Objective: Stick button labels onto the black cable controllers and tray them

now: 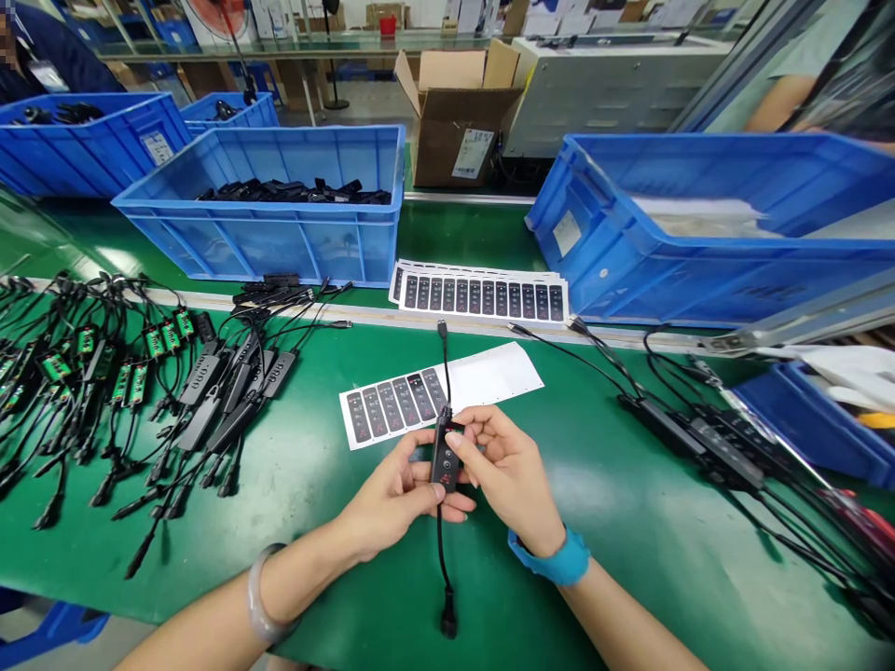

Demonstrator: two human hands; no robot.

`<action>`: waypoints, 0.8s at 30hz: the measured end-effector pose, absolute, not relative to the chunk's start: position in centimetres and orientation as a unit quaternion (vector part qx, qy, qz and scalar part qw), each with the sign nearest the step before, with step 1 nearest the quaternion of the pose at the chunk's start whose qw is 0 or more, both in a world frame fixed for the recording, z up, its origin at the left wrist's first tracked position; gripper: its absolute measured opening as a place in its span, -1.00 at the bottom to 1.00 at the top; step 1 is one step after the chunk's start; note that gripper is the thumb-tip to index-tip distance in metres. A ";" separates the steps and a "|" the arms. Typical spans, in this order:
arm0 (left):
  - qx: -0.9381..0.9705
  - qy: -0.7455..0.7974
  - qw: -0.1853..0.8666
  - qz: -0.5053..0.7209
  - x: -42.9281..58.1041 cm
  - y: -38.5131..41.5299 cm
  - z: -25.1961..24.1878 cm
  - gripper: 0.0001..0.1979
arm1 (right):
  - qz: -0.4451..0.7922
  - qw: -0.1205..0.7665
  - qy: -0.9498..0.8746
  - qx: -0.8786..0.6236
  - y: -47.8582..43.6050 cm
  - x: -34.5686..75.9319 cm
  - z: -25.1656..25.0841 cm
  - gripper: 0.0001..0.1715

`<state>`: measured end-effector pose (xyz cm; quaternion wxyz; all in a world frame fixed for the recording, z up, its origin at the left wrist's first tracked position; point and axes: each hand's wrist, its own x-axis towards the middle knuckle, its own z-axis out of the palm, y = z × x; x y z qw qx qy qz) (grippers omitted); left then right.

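Observation:
Near the middle of the green table, my left hand (398, 489) holds a black controller (445, 461) with a cable at each end, thumb on its lower face and fingers behind it. The thumb and fingers of my right hand (500, 466) pinch the controller's upper part, where a dark label with buttons and red marks covers its face. The lower cable hangs to a round black connector (448, 615). Just behind the hands lies a white label sheet (514, 371), with several dark labels on its left part and bare backing on its right.
More label sheets (482, 294) lie behind. Cabled units and green circuit boards (132, 382) cover the left side; finished-looking black units (699, 438) lie at right. Blue bins (280, 233) and a cardboard box (454, 130) stand beyond. A person's arm (783, 102) shows at upper right.

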<state>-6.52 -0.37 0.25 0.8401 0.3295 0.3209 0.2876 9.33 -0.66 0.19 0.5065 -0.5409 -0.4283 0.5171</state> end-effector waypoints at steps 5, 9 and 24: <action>0.343 0.322 0.833 0.290 -6.5 -0.4 0.2 -0.48 | 0.497 0.509 -0.441 -0.548 -0.6 9.3 0.3 -0.73; 0.348 0.324 0.831 0.289 -6.6 -0.4 0.1 -0.46 | 0.489 0.509 -0.441 -0.554 -0.5 9.3 0.2 -0.73; 0.352 0.326 0.826 0.295 -6.4 -0.6 -0.1 -0.45 | 0.466 0.506 -0.454 -0.567 -0.5 9.2 0.0 -0.76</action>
